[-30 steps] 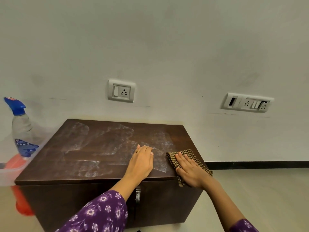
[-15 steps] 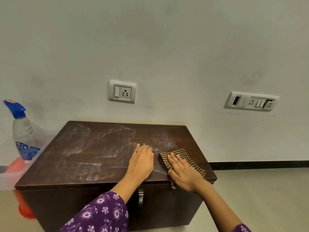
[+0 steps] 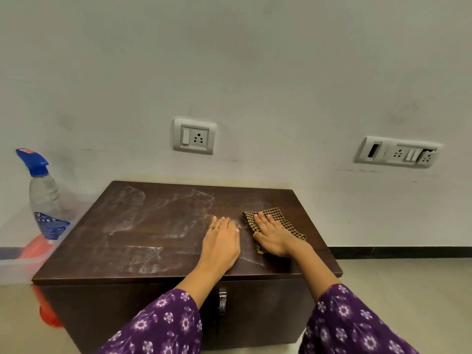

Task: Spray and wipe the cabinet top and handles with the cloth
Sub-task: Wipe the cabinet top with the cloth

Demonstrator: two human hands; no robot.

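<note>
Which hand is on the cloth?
The right hand. It lies flat on the checked cloth, while the left hand, the one with a ring, rests on the bare cabinet top beside it.

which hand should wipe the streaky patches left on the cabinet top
Right. The right hand already lies flat on the cloth, pressing it to the cabinet top. The left hand rests bare on the wood beside it, and would likely have to move clear as the cloth sweeps toward the streaks.
</note>
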